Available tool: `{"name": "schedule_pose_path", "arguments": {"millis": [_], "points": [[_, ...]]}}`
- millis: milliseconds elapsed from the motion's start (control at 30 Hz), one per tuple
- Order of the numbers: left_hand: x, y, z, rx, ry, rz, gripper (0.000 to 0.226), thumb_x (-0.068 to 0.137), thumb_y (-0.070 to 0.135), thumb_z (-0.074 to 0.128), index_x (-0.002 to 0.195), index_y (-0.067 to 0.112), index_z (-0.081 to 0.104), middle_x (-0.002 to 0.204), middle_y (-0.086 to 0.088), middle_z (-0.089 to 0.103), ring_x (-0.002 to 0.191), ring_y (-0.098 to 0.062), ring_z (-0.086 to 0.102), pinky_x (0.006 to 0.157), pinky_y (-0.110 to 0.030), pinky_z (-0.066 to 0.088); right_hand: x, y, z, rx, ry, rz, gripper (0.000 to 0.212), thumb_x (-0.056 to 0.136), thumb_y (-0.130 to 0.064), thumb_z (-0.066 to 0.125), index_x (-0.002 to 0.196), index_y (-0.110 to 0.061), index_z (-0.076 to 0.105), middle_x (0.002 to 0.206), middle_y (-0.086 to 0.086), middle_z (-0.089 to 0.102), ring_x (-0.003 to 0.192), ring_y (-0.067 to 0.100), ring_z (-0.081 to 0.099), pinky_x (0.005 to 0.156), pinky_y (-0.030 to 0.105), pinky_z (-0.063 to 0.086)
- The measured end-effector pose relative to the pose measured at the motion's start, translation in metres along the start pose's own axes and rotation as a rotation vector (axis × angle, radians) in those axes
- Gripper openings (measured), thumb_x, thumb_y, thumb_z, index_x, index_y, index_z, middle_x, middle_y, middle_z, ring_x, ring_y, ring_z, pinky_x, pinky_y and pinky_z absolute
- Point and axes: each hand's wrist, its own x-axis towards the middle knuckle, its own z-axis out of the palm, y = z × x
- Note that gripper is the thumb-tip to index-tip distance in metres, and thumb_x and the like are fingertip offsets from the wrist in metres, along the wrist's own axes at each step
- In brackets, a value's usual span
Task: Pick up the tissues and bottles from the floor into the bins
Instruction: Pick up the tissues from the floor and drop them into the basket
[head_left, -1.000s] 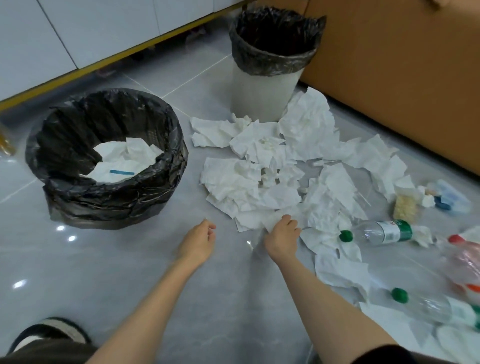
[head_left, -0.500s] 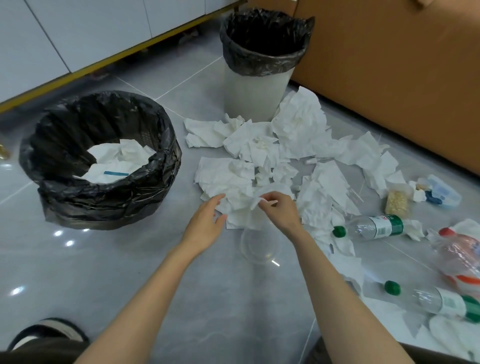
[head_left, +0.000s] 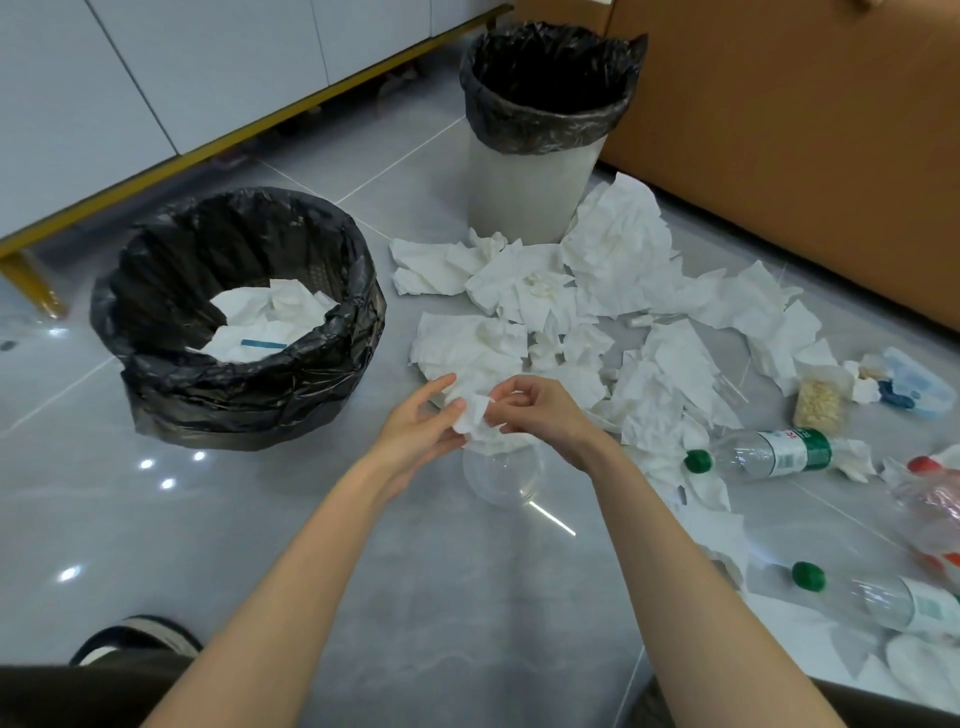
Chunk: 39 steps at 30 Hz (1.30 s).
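Observation:
My right hand (head_left: 540, 413) pinches a crumpled white tissue (head_left: 474, 415) just above the floor, and my left hand (head_left: 418, 431) touches the same tissue with its fingers nearly straight. Beyond them a heap of white tissues (head_left: 613, 291) covers the tiles. A wide low bin with a black liner (head_left: 239, 395) stands at the left and holds a few tissues. A taller white bin with a black liner (head_left: 535, 176) stands behind the heap. Two clear bottles with green caps lie at the right: one (head_left: 763, 454) near the heap, one (head_left: 883, 597) closer to me.
A clear plastic cup (head_left: 501, 475) lies under my hands. Food packets (head_left: 818, 405) and a red-capped bottle in a plastic bag (head_left: 930, 499) lie at the right. An orange sofa (head_left: 805, 130) bounds the right side, white cabinets (head_left: 156, 67) the back left. My shoe (head_left: 137, 639) is at bottom left.
Both hands rose from the floor and came together over the near edge of the heap. My right hand took hold of a tissue and lifted it, uncovering the clear cup.

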Motion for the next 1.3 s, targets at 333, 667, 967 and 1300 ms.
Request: {"name": "schedule_pose_path", "arguments": {"millis": [333,667,967,1300], "points": [[0.003,-0.022,-0.017,0.118,0.097,-0.151,0.034,0.089,0.025,0.065,0.121,0.018,0.057,0.113,-0.012,0.065,0.093,-0.022,0.067,0.069,-0.029,0.059,0.0,0.054,0.024,-0.158,0.052,0.062,0.009,0.08,-0.014,0.074,0.085,-0.007,0.073,0.084,0.003,0.072,0.082,0.013,0.066,0.08,0.027,0.052],[0.002,-0.041,-0.027,0.113,0.238,-0.092,0.032,0.088,-0.007,0.057,0.115,0.009,0.06,0.084,-0.005,0.064,0.072,-0.014,0.062,0.053,-0.015,0.054,0.005,0.063,0.031,-0.177,0.104,0.099,0.022,0.085,-0.014,0.065,0.105,-0.015,0.072,0.108,-0.005,0.069,0.105,0.01,0.061,0.088,0.019,0.047],[0.001,-0.042,-0.035,0.136,0.297,-0.053,0.028,0.089,-0.008,0.052,0.114,-0.001,0.064,0.102,-0.012,0.064,0.089,-0.024,0.06,0.054,-0.015,0.055,-0.004,0.097,0.032,-0.507,0.437,0.452,0.081,0.072,-0.025,0.079,0.136,-0.014,0.029,0.137,0.014,0.03,0.12,0.037,0.041,0.087,0.031,0.035],[0.003,-0.046,-0.043,0.355,0.28,-0.086,0.031,0.088,-0.008,0.048,0.109,0.002,0.067,0.098,-0.012,0.065,0.086,-0.025,0.061,0.054,-0.019,0.055,-0.003,0.115,0.029,-0.258,0.501,0.631,0.059,0.069,-0.017,0.076,0.119,-0.003,0.05,0.125,0.014,0.041,0.099,0.031,0.053,0.085,0.037,0.051]]}}
